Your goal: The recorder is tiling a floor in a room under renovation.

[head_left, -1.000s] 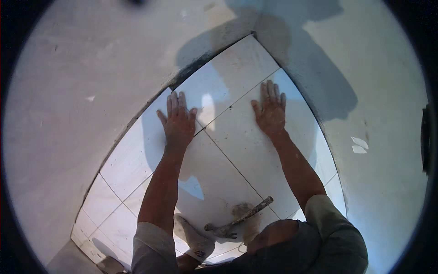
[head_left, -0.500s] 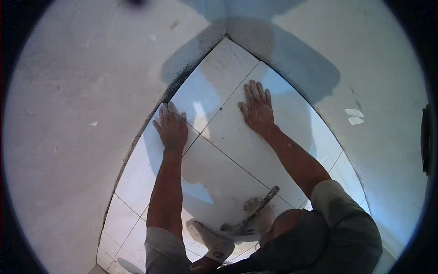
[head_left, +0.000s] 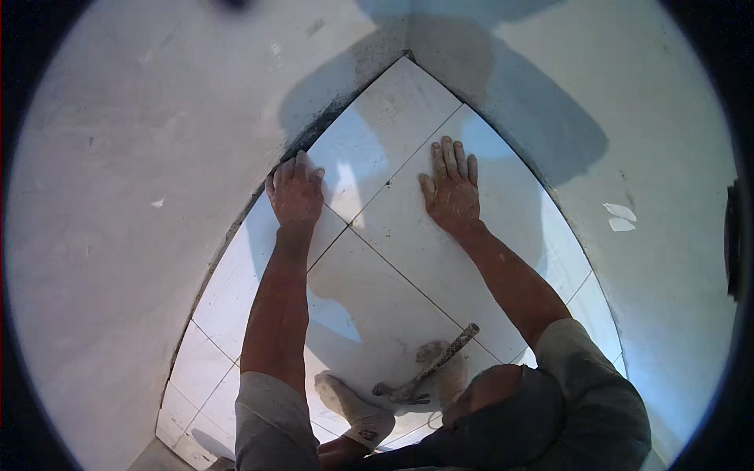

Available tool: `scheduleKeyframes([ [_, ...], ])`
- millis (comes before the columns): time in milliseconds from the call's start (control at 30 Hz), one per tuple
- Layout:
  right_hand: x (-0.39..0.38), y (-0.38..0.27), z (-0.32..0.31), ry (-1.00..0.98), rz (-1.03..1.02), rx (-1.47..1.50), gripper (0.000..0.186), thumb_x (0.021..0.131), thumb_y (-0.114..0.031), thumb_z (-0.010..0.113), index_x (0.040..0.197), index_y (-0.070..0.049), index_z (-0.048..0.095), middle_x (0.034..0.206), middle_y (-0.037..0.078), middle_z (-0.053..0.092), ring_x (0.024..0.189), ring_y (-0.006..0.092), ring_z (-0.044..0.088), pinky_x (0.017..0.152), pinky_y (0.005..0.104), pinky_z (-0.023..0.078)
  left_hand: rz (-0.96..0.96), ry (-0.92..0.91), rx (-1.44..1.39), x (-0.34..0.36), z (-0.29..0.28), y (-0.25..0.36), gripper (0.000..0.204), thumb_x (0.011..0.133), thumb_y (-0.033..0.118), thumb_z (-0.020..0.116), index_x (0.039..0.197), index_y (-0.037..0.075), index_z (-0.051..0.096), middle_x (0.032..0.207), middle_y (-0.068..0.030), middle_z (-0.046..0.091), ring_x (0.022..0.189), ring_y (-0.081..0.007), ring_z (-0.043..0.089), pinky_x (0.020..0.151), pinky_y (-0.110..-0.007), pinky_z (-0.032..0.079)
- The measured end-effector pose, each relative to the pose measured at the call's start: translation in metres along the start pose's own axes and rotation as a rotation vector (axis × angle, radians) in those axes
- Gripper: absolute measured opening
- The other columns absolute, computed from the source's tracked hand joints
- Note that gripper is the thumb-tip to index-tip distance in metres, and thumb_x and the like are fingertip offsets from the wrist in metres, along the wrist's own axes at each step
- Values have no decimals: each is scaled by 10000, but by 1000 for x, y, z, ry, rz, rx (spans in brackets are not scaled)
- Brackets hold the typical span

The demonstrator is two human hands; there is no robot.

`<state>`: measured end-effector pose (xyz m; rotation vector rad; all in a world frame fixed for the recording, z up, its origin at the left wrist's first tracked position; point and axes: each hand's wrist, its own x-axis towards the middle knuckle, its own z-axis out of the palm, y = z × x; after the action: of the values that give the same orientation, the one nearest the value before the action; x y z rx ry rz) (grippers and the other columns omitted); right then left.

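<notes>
My left hand is at the left edge of the white tile in the corner, its fingers bent over that edge beside a dark gap along the wall. My right hand lies flat on the large white tile to the right, fingers stretched out and slightly apart, holding nothing. A crusted hammer lies on the tiles below, between my arms, near my foot in a dusty sock.
Pale plastered walls rise on both sides and meet at the top in a corner, with shadows cast on them. More square tiles reach along the lower left and right. Two small white patches mark the right wall.
My left hand's fingers, spread flat a second ago, are now curled over the tile edge. My right hand stays flat in about the same place on its tile. The view has shifted slightly.
</notes>
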<state>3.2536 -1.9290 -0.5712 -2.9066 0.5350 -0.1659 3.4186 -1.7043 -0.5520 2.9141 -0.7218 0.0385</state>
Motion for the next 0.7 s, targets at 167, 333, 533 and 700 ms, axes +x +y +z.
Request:
scheduleKeyframes([
  [167,3,-9,4,-44,5,-13,618,976,-378,382,1467,-29,244,1549,147,156,1434,312,128,1159,498,81,-9,24,187,-14,26,-8,594,943,381,459,1419,41,355,1453,-130,381,1370,-297,307,1093,-572,214],
  [333,0,0,5,-13,-27,-36,619,971,-382,391,1465,-35,252,1543,155,179,1429,325,148,1152,510,97,-103,32,-12,-37,37,30,728,957,433,426,1448,-54,202,1513,-250,186,1412,-403,154,1115,-565,174],
  [533,3,-1,10,76,-55,22,584,954,-329,451,1437,-26,322,1514,172,258,1399,356,232,1126,544,162,-111,-51,-90,-49,21,25,738,952,435,442,1456,-39,185,1527,-253,122,1423,-381,129,1128,-552,143],
  [700,29,-20,3,-4,-204,116,530,945,-287,475,1411,-53,378,1499,149,303,1387,337,270,1128,513,190,-42,-31,-140,-46,23,20,739,938,419,467,1453,-36,197,1523,-257,147,1423,-392,129,1142,-519,142],
])
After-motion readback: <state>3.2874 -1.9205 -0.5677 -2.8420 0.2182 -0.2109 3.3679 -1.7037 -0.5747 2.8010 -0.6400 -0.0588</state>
